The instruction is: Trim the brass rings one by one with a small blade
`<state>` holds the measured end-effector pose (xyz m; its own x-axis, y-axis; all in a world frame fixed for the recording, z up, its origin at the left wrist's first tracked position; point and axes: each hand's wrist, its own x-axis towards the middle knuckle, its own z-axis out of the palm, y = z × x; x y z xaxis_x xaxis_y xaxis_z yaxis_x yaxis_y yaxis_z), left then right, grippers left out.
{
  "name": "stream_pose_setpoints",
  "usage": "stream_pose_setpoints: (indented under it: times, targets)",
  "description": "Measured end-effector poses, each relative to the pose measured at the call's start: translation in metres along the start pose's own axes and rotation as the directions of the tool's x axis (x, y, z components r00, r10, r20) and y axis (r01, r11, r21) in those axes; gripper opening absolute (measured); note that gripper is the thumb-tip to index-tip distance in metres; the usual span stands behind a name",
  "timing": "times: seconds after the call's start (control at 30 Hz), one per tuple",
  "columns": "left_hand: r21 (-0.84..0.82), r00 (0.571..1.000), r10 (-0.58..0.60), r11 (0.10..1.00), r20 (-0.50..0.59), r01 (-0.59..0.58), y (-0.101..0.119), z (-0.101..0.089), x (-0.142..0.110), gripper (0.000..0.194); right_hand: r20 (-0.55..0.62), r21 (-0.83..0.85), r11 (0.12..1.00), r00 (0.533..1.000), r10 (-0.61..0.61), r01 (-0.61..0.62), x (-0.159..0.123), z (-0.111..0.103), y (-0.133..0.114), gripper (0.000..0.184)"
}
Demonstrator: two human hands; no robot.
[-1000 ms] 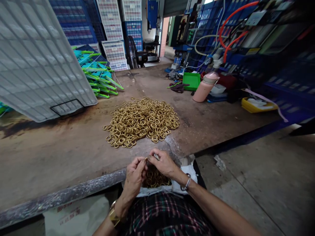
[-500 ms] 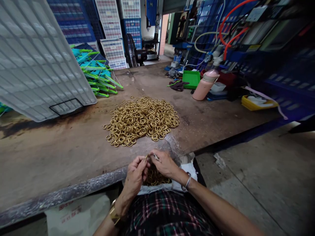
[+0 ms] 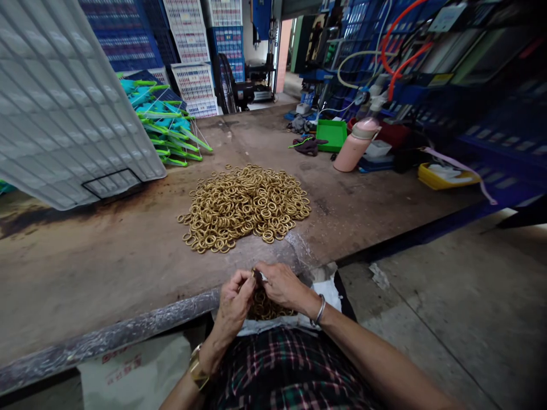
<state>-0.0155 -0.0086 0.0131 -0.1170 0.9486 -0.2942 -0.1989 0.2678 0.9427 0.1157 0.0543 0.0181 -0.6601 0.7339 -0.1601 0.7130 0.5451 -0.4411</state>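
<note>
At left, we see a crate (image 3: 77,114) standing tilted on the table (image 3: 106,256). The left hand (image 3: 231,304) pinches a ring (image 3: 253,274) between thumb and finger, presumably to steady so small a piece. The pile (image 3: 248,205) lies just beyond both hands, we judge for easy reach; more rings (image 3: 269,308) sit below them, near our lap, perhaps so dropped pieces are caught. The right hand (image 3: 286,286) meets the left at the fingertips, its fingers curled; we cannot tell what it clasps. Farther right, the green tray (image 3: 332,134), bottle (image 3: 352,152) and yellow tray (image 3: 440,181) stand apart from the pile, leaving it accessible.
</note>
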Motion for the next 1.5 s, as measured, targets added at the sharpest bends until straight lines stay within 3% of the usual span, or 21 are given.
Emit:
stream_pose_setpoints:
  times: [0.17,0.27,0.37,0.47,0.67,0.8,0.97,1.13,1.33,1.5]
  targets:
    - [-0.068,0.991,-0.019,0.997,0.130,0.028,0.011,0.006,-0.010,0.030,-0.004,-0.118,0.985,0.992,0.125,-0.125,0.009,-0.002,0.005,0.026]
    - [-0.258,0.983,-0.090,0.957,0.163,0.130,0.018,0.007,-0.010,0.029,-0.128,-0.125,0.965,0.969,0.213,-0.229,0.017,-0.007,0.013,0.029]
    - [-0.383,0.977,-0.192,0.899,0.098,0.215,0.020,0.003,-0.006,0.031,-0.261,-0.095,0.948,0.927,0.269,-0.302,0.025,-0.013,0.023,0.032]
    - [-0.428,0.967,-0.250,0.869,0.052,0.247,0.017,0.000,-0.004,0.029,-0.264,-0.109,0.944,0.925,0.273,-0.310,0.032,-0.018,0.029,0.029]
    - [-0.518,0.951,-0.286,0.799,0.118,0.305,0.012,-0.003,-0.002,0.027,-0.239,-0.157,0.929,0.926,0.293,-0.335,0.040,-0.017,0.031,0.022]
    - [-0.554,0.952,-0.286,0.777,0.111,0.299,0.013,-0.005,0.005,0.025,-0.283,-0.095,0.956,0.928,0.241,-0.277,0.041,-0.015,0.038,0.021]
    - [-0.435,0.982,-0.190,0.883,0.017,0.178,0.013,-0.003,0.016,0.028,-0.297,0.134,0.984,0.943,0.149,-0.114,0.032,-0.015,0.033,0.018]
    - [-0.117,0.994,0.005,0.993,-0.106,-0.017,0.008,-0.001,0.024,0.041,-0.239,0.428,0.898,0.971,0.009,0.097,0.019,-0.012,0.017,0.019]
    - [0.117,0.996,0.075,0.991,-0.055,-0.068,0.001,-0.005,0.034,0.035,-0.239,0.482,0.866,0.971,-0.014,0.131,0.024,-0.002,0.016,0.016]
    - [0.236,0.981,0.171,0.961,-0.093,-0.145,0.002,-0.008,0.046,0.019,-0.245,0.549,0.830,0.968,0.050,0.096,0.032,-0.001,0.013,0.016]
